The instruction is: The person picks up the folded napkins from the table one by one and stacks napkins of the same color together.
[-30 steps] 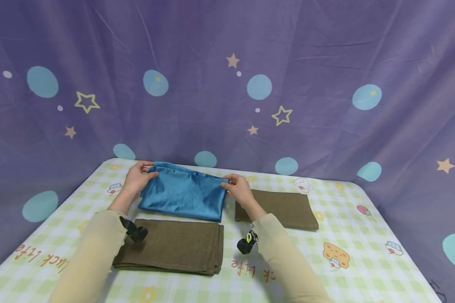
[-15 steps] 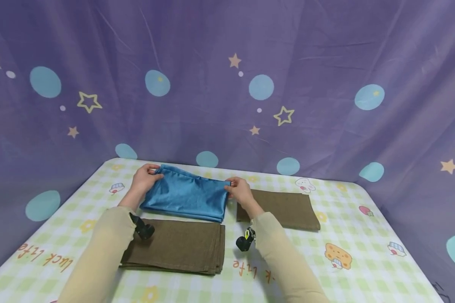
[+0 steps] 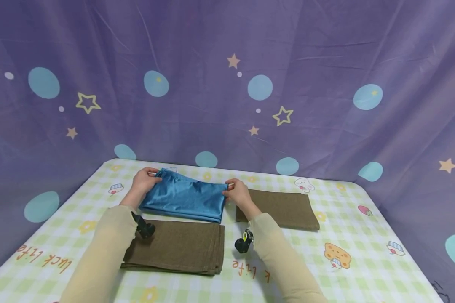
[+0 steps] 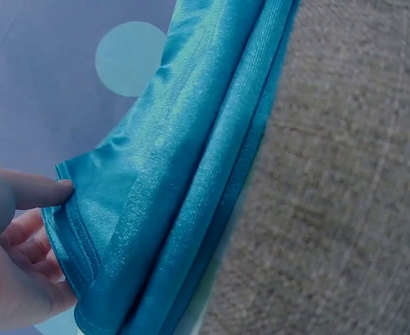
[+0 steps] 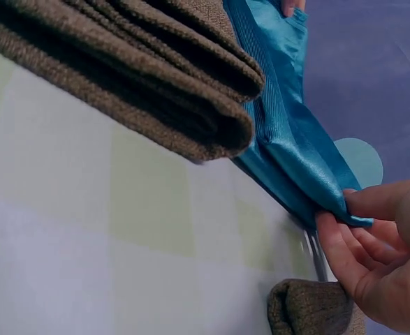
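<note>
A shiny blue cloth (image 3: 186, 198), folded into layers, lies toward the back left of the table. My left hand (image 3: 142, 183) pinches its far left corner between thumb and fingers; the left wrist view shows the thumb on top of the cloth's hemmed edge (image 4: 75, 230). At the opposite end, my right hand (image 3: 239, 194) pinches the far right corner, with the thumb above and fingers beneath in the right wrist view. The far edge sags a little between both hands. A folded brown cloth (image 3: 178, 248) lies just in front of the blue one, partly under my left wrist.
A second folded brown cloth (image 3: 284, 210) lies to the right, close beside my right hand. A checked cover with printed pictures is on the table (image 3: 364, 252). Behind the table's far edge hangs a purple curtain (image 3: 212, 126) with stars and dots.
Both hands keep their pinch on the blue cloth. Its far edge has come lower and nearer, and my left hand has shifted slightly right. The brown cloths stay put.
</note>
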A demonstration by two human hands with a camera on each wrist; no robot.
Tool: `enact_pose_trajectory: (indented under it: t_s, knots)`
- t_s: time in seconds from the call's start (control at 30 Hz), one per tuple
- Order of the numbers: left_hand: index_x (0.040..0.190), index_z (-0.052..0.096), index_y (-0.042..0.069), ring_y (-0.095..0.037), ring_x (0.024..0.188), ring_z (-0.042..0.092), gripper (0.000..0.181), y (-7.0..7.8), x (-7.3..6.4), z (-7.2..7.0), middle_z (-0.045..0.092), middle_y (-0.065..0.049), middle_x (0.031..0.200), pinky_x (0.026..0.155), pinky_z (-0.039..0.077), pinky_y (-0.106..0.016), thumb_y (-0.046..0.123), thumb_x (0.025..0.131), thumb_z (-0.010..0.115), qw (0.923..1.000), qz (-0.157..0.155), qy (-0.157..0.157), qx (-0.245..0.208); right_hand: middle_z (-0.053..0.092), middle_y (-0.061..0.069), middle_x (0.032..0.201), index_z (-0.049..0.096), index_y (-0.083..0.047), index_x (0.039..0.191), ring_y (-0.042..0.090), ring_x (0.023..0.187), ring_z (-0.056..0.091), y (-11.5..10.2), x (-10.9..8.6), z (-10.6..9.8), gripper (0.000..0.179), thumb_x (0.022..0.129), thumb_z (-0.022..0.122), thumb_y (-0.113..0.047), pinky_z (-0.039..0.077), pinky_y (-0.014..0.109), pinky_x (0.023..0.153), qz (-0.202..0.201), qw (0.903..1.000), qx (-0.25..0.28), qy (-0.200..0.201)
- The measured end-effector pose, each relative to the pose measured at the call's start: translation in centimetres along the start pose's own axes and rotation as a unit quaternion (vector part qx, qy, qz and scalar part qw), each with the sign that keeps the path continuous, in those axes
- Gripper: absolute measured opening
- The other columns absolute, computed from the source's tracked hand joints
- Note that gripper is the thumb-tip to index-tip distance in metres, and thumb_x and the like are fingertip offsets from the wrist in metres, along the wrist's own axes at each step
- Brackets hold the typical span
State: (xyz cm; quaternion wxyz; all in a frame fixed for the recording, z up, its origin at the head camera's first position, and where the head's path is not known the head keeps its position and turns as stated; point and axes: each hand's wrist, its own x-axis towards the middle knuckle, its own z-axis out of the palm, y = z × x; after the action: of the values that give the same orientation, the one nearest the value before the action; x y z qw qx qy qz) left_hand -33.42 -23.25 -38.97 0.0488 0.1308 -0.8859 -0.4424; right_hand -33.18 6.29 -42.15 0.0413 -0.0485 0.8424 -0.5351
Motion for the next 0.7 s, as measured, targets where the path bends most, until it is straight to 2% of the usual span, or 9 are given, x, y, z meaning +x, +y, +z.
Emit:
enact_pose_trajectory:
  t_s: [0.2, 0.33, 0.57, 0.7]
  knots:
    - [0.125, 0.046, -0.005, -0.035, 0.105, 0.049, 0.043, -0.2, -0.2, -0.3, 0.049, -0.026, 0.118, 0.085, 0.042, -0.042, 0.008, 0.086, 0.057, 0.9998, -0.007, -0.014, 0.012, 0.056, 0.016, 0.097, 0.052, 0.002, 0.118, 0.026, 0.07, 0.064, -0.1, -0.1, -0.1, 0.043, 0.078, 0.067, 0.001, 0.054, 0.032, 0.061, 0.009, 0.9999, 0.007, -0.002]
    - [0.122, 0.047, -0.006, -0.037, 0.106, 0.048, 0.042, -0.3, -0.3, -0.6, 0.049, -0.026, 0.119, 0.087, 0.041, -0.043, 0.007, 0.084, 0.058, 0.9997, -0.008, -0.012, 0.021, 0.055, 0.017, 0.098, 0.052, 0.003, 0.118, 0.027, 0.071, 0.064, -0.2, -0.1, -0.1, 0.044, 0.077, 0.067, 0.004, 0.054, 0.031, 0.061, 0.009, 0.9999, 0.008, 0.001]
    - [0.121, 0.049, -0.005, -0.039, 0.115, 0.042, 0.04, -0.7, -0.3, -0.8, 0.045, -0.027, 0.127, 0.095, 0.036, -0.045, 0.005, 0.083, 0.057, 0.9982, -0.032, -0.014, 0.049, 0.057, 0.017, 0.098, 0.053, 0.004, 0.117, 0.027, 0.073, 0.064, -0.4, -0.2, -0.2, 0.041, 0.078, 0.064, 0.005, 0.054, 0.03, 0.061, 0.006, 0.9999, 0.004, 0.008]
    - [0.121, 0.049, -0.005, -0.041, 0.117, 0.04, 0.041, -1.3, -0.7, -0.9, 0.042, -0.028, 0.129, 0.096, 0.036, -0.046, 0.006, 0.083, 0.057, 0.996, -0.042, -0.032, 0.072, 0.058, 0.016, 0.096, 0.055, 0.003, 0.114, 0.024, 0.071, 0.063, -0.2, -0.5, -0.3, 0.038, 0.077, 0.064, 0.005, 0.054, 0.029, 0.062, 0.012, 0.9998, 0.0, 0.017]
